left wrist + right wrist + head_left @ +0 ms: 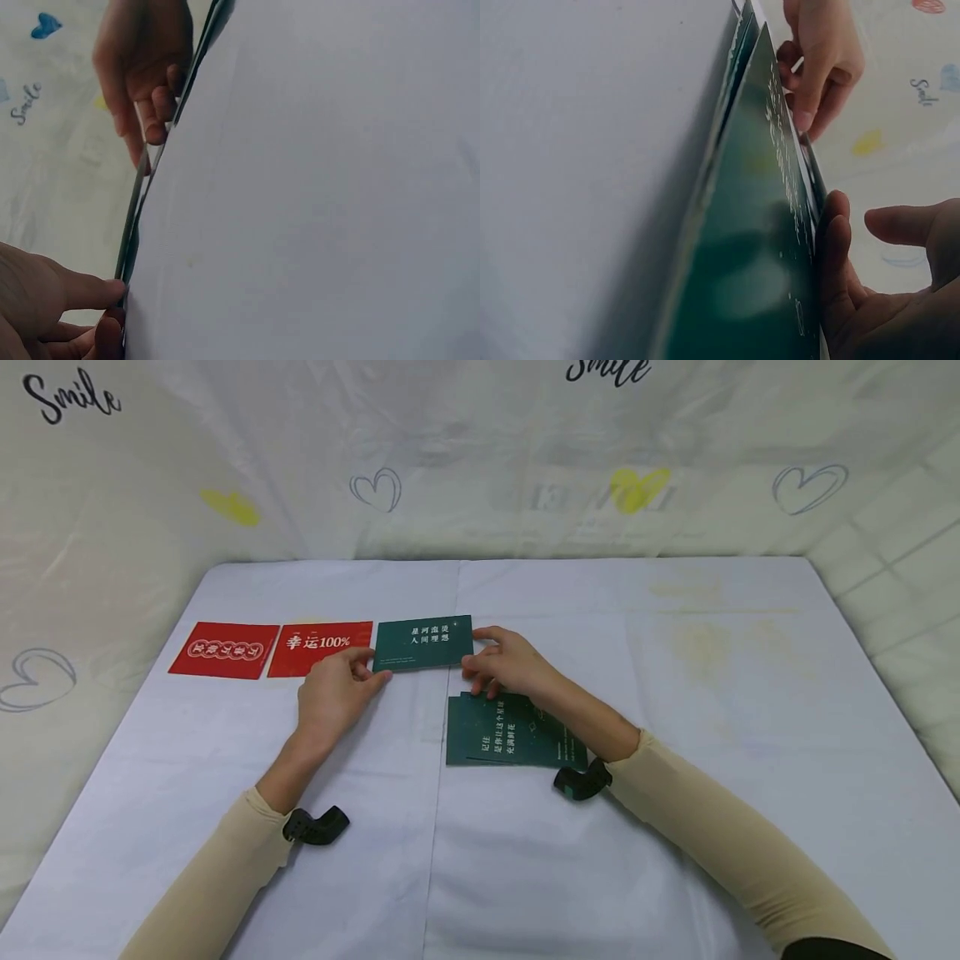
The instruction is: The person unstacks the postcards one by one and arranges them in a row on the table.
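Observation:
A green card point(423, 643) with white writing lies on the white table beside two red cards. My left hand point(333, 693) pinches its near left corner between thumb and fingers. At its right edge is my right hand point(513, 664), fingertips touching the card; in the right wrist view a gap shows between the raised digit and the other fingertips point(838, 214). Below my right hand lies a small pile of green cards point(495, 735), partly hidden by my wrist. The red card point(315, 639) nearest my left hand is partly covered by its fingers.
The other red card point(225, 650) lies at the far left of the row. A white cloth with a centre crease covers the table point(360, 860). Behind stands a pale curtain point(480, 435) printed with hearts and writing. Both wrists carry small black devices point(318, 825).

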The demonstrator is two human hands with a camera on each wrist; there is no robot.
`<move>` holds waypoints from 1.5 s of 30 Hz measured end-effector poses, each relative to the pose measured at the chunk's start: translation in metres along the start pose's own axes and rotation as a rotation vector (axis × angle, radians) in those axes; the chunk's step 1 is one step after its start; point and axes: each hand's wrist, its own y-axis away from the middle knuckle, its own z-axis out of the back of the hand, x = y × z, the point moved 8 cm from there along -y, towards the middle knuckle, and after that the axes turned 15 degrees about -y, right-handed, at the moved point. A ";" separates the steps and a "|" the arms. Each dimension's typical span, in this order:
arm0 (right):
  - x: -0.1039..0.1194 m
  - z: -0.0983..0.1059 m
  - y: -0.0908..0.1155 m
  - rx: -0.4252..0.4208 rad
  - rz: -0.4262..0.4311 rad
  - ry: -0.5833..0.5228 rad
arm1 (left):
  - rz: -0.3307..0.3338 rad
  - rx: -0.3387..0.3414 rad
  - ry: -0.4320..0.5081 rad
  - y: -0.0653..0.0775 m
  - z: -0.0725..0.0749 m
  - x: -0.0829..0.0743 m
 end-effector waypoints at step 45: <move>0.002 0.006 0.006 -0.014 0.054 0.063 | -0.165 0.015 0.070 0.007 -0.002 -0.030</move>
